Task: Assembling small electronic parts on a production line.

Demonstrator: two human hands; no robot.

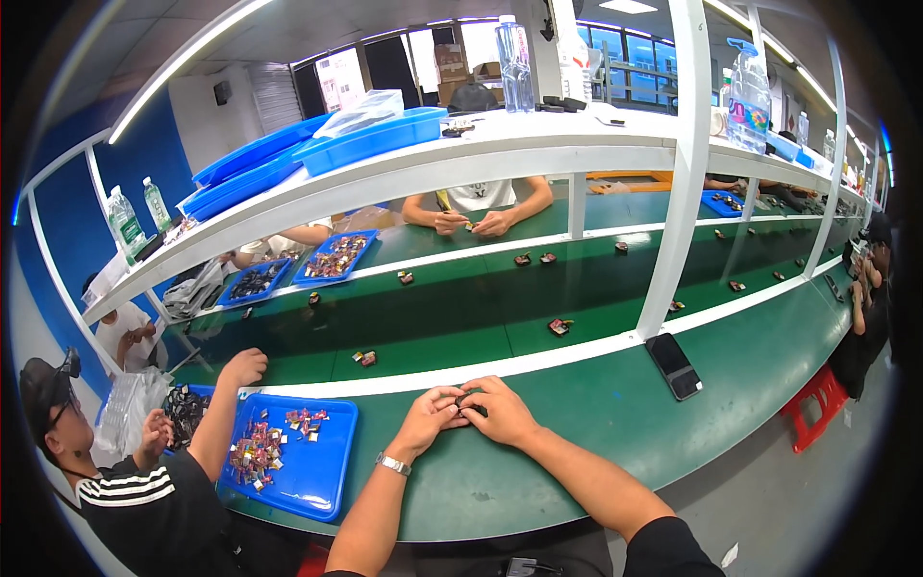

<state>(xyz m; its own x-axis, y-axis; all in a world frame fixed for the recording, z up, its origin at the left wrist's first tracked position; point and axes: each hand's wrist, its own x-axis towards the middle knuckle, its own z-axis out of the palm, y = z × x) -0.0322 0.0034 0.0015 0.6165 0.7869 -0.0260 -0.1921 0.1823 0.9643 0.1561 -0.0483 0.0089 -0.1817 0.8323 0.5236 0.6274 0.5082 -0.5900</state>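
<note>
Both my hands meet above the near green table (567,452). My left hand (430,421), with a metal-banded watch at its wrist, has its fingers closed on a small black part (471,408). From the other side my right hand (502,412) pinches the same part. My fingers cover most of it, so its exact kind cannot be told. To the left of my left hand is a blue tray (334,462) with a heap of small red, gold and white pieces (258,452) in it.
A dark phone (673,365) lies right of my hands. Beyond a white rail runs a green conveyor belt (461,332) carrying several small assemblies (561,327). A co-worker (125,481) sits at left, an arm over the tray's edge. White posts (678,192) hold up a shelf (538,130).
</note>
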